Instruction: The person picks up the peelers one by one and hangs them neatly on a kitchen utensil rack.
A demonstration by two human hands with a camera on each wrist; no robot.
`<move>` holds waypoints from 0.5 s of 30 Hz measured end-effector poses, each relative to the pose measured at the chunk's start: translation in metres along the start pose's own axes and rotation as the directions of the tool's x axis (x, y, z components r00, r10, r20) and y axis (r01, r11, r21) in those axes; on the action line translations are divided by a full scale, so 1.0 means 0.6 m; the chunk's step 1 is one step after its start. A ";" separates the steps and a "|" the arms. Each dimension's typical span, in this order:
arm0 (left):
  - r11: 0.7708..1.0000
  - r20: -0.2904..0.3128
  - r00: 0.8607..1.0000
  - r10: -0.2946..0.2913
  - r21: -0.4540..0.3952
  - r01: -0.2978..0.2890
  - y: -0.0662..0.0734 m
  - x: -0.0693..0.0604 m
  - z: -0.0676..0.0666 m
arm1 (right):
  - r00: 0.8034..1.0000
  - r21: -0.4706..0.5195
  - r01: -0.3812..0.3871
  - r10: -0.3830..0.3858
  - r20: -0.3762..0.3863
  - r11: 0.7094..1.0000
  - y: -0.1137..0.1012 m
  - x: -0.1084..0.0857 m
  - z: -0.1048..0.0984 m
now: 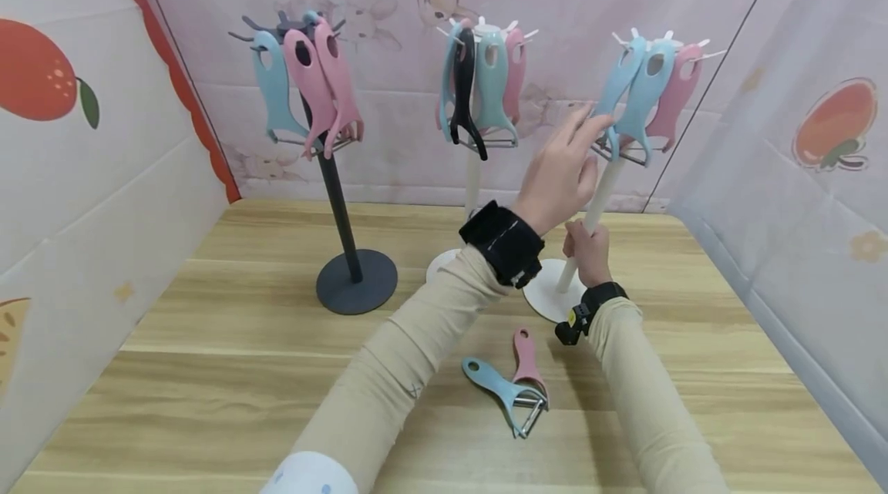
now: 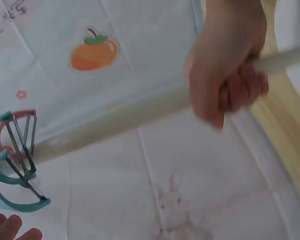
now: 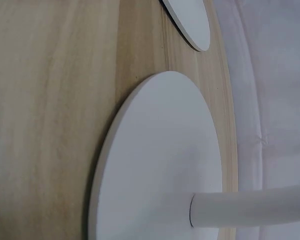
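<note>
My right hand (image 1: pixel 591 253) grips the pole of the right white stand (image 1: pixel 551 290) low down, just above its round base; in the left wrist view its fingers are wrapped round the pole. My left hand (image 1: pixel 560 176) is raised beside the peelers on that stand, fingers extended. Its fingertips (image 2: pixel 12 231) appear near the lower peeler in the left wrist view; whether they touch it I cannot tell. Two light blue peelers (image 1: pixel 647 89) and a pink peeler (image 1: pixel 674 97) hang from this stand's white hooks. The right wrist view has the white base (image 3: pixel 160 150) on the table.
Left stands a dark grey stand (image 1: pixel 357 282) with blue and pink peelers (image 1: pixel 312 85). The middle white stand (image 1: pixel 472 178) carries blue, pink and black peelers (image 1: pixel 463 85). A loose blue peeler (image 1: pixel 491 378) and pink peeler (image 1: pixel 525 351) lie together on the wooden table (image 1: pixel 229 386). Printed cloths surround it.
</note>
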State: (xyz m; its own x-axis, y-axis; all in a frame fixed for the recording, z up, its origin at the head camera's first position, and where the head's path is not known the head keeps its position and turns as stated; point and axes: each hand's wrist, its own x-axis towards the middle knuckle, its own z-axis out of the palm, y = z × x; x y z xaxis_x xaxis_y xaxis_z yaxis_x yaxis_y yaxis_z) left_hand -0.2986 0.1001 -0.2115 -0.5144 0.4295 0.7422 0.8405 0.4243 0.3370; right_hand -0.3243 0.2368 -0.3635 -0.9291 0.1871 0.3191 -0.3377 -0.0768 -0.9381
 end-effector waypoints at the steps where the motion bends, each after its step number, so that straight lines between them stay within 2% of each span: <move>1: 1.000 -0.018 1.000 0.000 -0.026 0.000 -0.002 -0.008 0.002 | 1.000 0.009 -0.001 0.001 0.006 1.000 0.000 0.000 0.001; 5: 0.990 -0.066 0.998 -0.014 -0.141 0.005 -0.007 -0.039 0.008 | 1.000 0.017 -0.005 0.005 0.013 1.000 -0.001 0.001 0.003; 7: 0.982 -0.071 0.997 -0.028 -0.188 0.014 -0.008 -0.058 0.010 | 1.000 0.002 -0.009 0.008 0.009 1.000 -0.002 0.001 0.004; 9: 0.966 -0.054 0.996 -0.066 -0.252 0.050 -0.008 -0.077 0.010 | 1.000 -0.012 -0.019 0.019 -0.003 1.000 -0.003 0.000 0.005; 12: 0.931 0.003 0.991 -0.133 -0.343 0.126 -0.006 -0.104 0.010 | 0.999 -0.027 -0.042 0.041 -0.027 0.999 -0.007 -0.002 0.006; 14: 0.915 0.044 0.984 -0.171 -0.363 0.175 -0.004 -0.121 0.011 | 0.998 -0.043 -0.055 0.053 -0.042 0.998 -0.009 -0.004 0.007; 15: 0.917 0.060 0.981 -0.185 -0.347 0.195 -0.004 -0.131 0.011 | 0.997 -0.058 -0.062 0.059 -0.051 0.996 -0.010 -0.005 0.008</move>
State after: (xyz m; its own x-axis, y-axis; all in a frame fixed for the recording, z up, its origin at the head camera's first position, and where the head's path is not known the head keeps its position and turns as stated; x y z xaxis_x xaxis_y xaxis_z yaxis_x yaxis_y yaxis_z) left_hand -0.2612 0.0707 -0.2743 -0.6706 0.3903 0.6309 0.7301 0.1961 0.6546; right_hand -0.3199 0.2318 -0.3582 -0.9385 0.2316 0.2562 -0.2705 -0.0317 -0.9622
